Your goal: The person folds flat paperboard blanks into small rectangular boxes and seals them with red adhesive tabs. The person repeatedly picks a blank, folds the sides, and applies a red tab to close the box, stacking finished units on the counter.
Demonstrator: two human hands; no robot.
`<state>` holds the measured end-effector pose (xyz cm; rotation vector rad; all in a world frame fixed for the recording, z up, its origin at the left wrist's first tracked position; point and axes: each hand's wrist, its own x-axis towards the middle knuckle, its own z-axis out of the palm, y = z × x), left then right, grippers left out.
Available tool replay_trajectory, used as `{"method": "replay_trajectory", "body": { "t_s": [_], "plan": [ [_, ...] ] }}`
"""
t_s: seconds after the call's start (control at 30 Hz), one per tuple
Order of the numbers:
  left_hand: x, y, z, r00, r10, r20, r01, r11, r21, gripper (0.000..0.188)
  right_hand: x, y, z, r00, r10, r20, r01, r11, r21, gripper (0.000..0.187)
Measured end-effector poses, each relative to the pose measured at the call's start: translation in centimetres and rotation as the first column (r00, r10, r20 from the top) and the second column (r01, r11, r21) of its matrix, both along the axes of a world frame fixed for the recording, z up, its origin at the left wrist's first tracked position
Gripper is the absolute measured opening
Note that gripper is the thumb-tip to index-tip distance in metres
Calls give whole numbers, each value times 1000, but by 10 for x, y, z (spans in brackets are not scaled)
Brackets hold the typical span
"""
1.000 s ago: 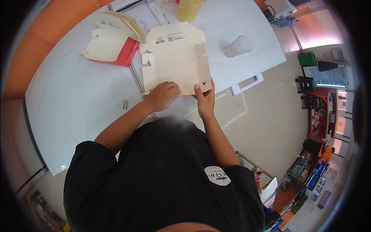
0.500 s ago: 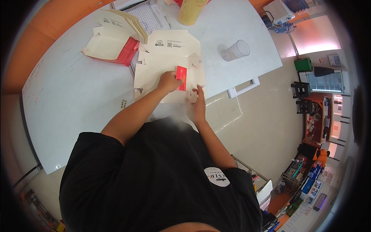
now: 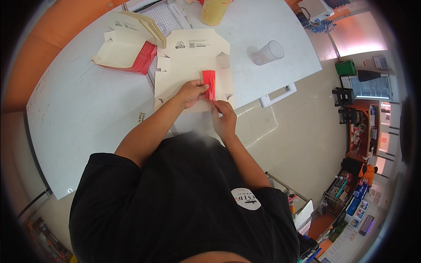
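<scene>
Seeing a red slip (image 3: 208,78) pinched narrow in the left grip (image 3: 191,93), thumb on its face, and caught by the bottom end in the right grip (image 3: 225,117), also closed down to a fingertip pinch. Looks partly folded, with a narrow flap along the right side and some yellowish marks, way too small to make out. Directly below the slip and the left grip, an opened-out cream carton (image 3: 169,83), flat on the table (image 3: 79,96). On its far panel, straight ahead of both grips: a round black emblem, a square code and a few lines of tiny print, not really readable at this size. Up and left of the left grip, a stack of red-sided cartons (image 3: 142,61), with similar dark printing on the raised cream flap. Far ahead, a gridded sheet (image 3: 160,19) and a yellow container (image 3: 212,13), cut off by the edge of view. Ahead and right of the right grip, a clear cup (image 3: 269,52). Left of the left grip and closer to the body, a small spotted piece (image 3: 141,117). Behind the right grip, on the black shirt (image 3: 175,197), a white patch (image 3: 245,198) with dark lettering, upside down from here.
</scene>
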<state>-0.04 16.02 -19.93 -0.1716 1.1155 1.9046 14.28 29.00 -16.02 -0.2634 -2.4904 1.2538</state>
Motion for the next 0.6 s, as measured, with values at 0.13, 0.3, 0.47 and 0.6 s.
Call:
{"method": "replay_trajectory", "body": {
  "t_s": [0.13,0.3,0.47,0.6],
  "plan": [
    [7,5,14,998,24,-51,-27,998,-58,23,-6,2,-4,1000,-17,-14,18,995,95,20],
    [19,14,24,992,93,-87,-100,992,-75,22,-14,2,1,999,-42,-23,45,991,125,19],
    [32,21,30,988,52,-147,-65,994,-87,23,-21,4,11,992,-115,61,105,983,149,20],
    [35,22,32,977,38,-209,-72,984,-161,26,-30,14,17,987,-27,157,8,992,126,21]
  ]
}}
